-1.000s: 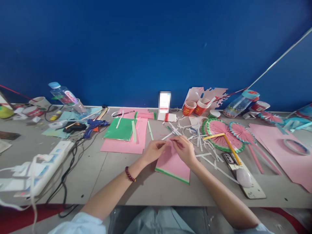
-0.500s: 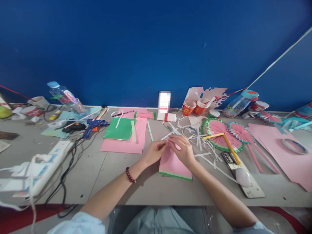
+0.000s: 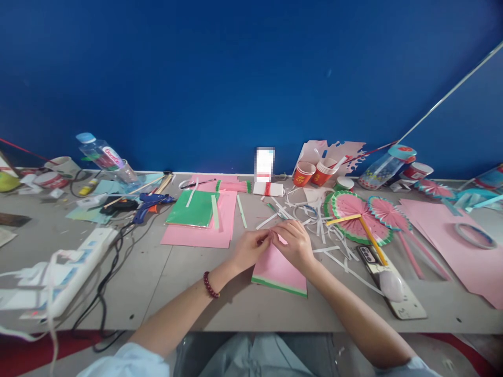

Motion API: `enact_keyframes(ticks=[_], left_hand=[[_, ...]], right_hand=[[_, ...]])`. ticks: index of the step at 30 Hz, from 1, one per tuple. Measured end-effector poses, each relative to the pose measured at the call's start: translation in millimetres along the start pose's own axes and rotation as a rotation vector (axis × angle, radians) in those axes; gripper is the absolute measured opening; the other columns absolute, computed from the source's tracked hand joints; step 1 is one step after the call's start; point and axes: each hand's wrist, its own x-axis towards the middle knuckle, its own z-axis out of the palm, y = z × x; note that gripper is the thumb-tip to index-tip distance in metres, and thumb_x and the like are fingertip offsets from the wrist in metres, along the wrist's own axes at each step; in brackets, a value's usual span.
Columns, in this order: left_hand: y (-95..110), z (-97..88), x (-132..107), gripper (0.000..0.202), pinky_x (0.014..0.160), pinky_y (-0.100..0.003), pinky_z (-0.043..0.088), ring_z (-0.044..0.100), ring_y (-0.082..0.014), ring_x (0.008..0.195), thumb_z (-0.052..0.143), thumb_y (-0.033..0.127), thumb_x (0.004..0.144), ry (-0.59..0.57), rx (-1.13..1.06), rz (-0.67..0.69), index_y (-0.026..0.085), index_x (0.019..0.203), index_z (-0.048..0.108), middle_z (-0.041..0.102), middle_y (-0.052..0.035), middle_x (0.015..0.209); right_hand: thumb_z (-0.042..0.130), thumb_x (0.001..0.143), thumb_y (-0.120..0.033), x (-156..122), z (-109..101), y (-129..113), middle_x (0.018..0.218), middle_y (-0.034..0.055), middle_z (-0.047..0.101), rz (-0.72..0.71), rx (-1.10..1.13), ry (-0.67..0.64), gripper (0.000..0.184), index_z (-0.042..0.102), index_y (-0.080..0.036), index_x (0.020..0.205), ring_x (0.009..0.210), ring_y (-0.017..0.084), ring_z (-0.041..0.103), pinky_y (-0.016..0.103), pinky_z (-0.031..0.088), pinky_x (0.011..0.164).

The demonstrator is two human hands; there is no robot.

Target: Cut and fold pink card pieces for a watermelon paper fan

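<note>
Pink straight-edged paper sheet [image 3: 280,269], green along near side: probably light, easily creased, best held at far end, where bare left hand [image 3: 250,247] and right hand [image 3: 294,244] pinch it.

A pink rectangular paper sheet [image 3: 280,268] with a narrow green band along its near edge slants over the counter [image 3: 228,314], right corner nearest the front; its far end is pinched, mostly hidden, in the hands [image 3: 294,244].
</note>
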Motion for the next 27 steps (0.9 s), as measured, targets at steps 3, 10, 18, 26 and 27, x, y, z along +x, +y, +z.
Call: enact_keyframes(ticks=[3,10,18,26,27], left_hand=[[0.1,0.8,-0.1,0.030,0.054,-0.021,0.030,0.041,-0.0103,0.057,0.042,0.031,0.088,0.000,-0.026,0.002,0.016,0.071,0.061,0.048,0.0026,0.058],[-3.9,3.9,0.1,0.030,0.054,-0.022,0.030,0.039,-0.0108,0.056,0.043,0.033,0.088,0.016,-0.092,0.000,0.016,0.080,0.066,0.050,0.0019,0.060],[-3.8,2.2,1.2,0.027,0.053,-0.022,0.031,0.041,-0.0113,0.055,0.045,0.031,0.086,0.034,-0.089,-0.020,0.017,0.082,0.068,0.051,0.0018,0.059],[-0.3,2.0,-0.8,0.028,0.055,-0.022,0.031,0.042,-0.0109,0.056,0.043,0.030,0.087,0.013,-0.017,0.016,0.018,0.084,0.068,0.052,0.0027,0.060],[-0.1,2.2,-0.9,0.028,0.054,-0.022,0.031,0.041,-0.0107,0.056,0.043,0.030,0.087,0.016,-0.020,0.016,0.018,0.084,0.068,0.051,0.0028,0.059]], right_hand=[[0.055,0.080,-0.012,-0.8,0.1,-0.4,0.075,0.0022,0.067,0.040,0.041,-0.021,0.014,0.065,-0.022,0.080,0.071,0.017,0.058,0.033,0.046,0.069],[0.053,0.081,-0.013,-1.6,0.3,1.1,0.077,0.0031,0.067,0.206,0.231,-0.011,0.014,0.064,-0.022,0.078,0.074,0.017,0.060,0.033,0.049,0.071],[0.057,0.080,-0.014,-0.3,-0.1,2.8,0.081,0.0037,0.069,0.129,0.253,-0.018,0.015,0.067,-0.023,0.087,0.076,0.018,0.062,0.034,0.051,0.074],[0.054,0.080,-0.012,-1.1,-0.3,0.2,0.078,0.0032,0.068,0.132,0.203,-0.049,0.015,0.064,-0.023,0.082,0.074,0.017,0.061,0.033,0.050,0.070],[0.053,0.080,-0.013,-1.7,0.0,0.6,0.078,0.0033,0.067,0.152,0.213,-0.046,0.015,0.064,-0.022,0.081,0.074,0.017,0.060,0.033,0.050,0.070]])
